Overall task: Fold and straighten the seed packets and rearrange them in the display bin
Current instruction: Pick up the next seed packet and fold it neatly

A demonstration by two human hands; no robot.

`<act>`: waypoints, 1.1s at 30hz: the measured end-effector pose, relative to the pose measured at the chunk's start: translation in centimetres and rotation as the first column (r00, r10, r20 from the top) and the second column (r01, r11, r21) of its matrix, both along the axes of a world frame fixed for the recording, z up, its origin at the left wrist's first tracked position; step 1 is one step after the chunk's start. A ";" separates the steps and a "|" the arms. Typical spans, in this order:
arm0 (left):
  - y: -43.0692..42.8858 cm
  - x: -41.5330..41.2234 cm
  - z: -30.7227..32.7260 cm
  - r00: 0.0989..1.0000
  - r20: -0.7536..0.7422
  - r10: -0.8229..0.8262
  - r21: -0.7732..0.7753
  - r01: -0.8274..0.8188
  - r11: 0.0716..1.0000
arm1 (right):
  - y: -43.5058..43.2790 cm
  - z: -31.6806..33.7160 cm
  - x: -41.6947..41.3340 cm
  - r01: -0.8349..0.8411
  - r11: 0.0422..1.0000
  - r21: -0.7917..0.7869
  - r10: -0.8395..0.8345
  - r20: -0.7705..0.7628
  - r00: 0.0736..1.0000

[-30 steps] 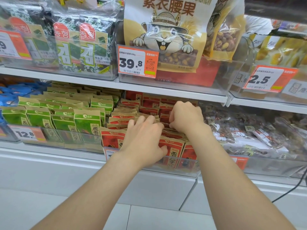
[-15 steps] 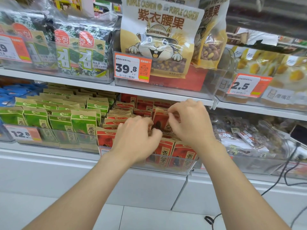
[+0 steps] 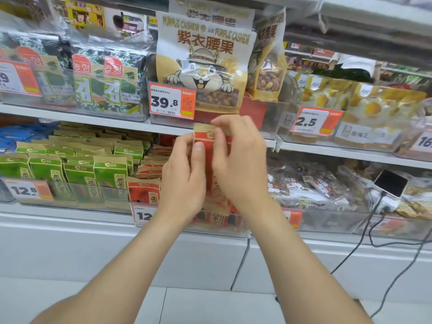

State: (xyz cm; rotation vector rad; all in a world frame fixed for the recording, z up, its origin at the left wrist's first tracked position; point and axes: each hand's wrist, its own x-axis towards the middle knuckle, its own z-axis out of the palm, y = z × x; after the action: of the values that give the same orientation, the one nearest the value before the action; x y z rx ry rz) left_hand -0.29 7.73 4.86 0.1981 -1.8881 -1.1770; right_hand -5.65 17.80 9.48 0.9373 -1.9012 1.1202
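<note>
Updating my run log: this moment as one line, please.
step: straighten packet | left hand: grips red seed packet | right hand: pinches its top edge | packet: upright, out of display bin

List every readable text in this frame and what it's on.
"PURPLE CASHEW", "紫衣腰果": cashew bag
"39.8": middle tag
"2.5": right tag
"12.8": left tag, by green packets
"12", partly hidden: bin tag
"김": seaweed packs
Red packet and other small print: too blurred.

"PURPLE CASHEW" on the cashew bag [image 3: 203,54], "39.8" on its tag [image 3: 171,102], "2.5" on neighbouring tag [image 3: 315,122]
</note>
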 end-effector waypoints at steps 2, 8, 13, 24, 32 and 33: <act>0.4 -0.3 -0.4 1.000 0.002 -0.010 0.090 0.010 0.996 | -0.4 -0.3 1.0 -0.050 0.997 -0.059 0.058 0.148 0.987; 0.5 -0.8 -0.6 0.997 0.071 -0.021 0.387 -0.008 0.922 | 0.3 -3.3 1.6 -0.062 0.944 -0.323 0.235 0.532 0.814; 1.2 -1.0 0.0 0.977 0.157 -0.146 0.464 0.058 0.884 | 1.2 -3.6 0.8 -0.110 0.958 -0.266 0.255 0.608 0.751; 1.7 0.2 0.9 0.883 0.176 -0.435 0.517 0.293 0.804 | 2.5 -2.2 1.0 -0.222 0.945 -0.239 0.324 0.766 0.556; 1.0 0.9 1.3 0.897 0.150 -0.416 0.727 0.185 0.661 | 3.2 -2.1 1.3 -0.374 0.921 -0.112 0.292 0.834 0.469; 0.8 1.0 1.3 0.899 0.165 -0.405 0.743 0.156 0.650 | 3.3 -2.1 1.5 -0.403 0.912 -0.083 0.271 0.857 0.437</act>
State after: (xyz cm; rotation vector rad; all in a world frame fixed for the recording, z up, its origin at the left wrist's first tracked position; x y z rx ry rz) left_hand 0.73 8.53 6.17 0.5642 -1.6482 -2.2047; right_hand -4.17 21.06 7.42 0.9362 -2.6785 2.0100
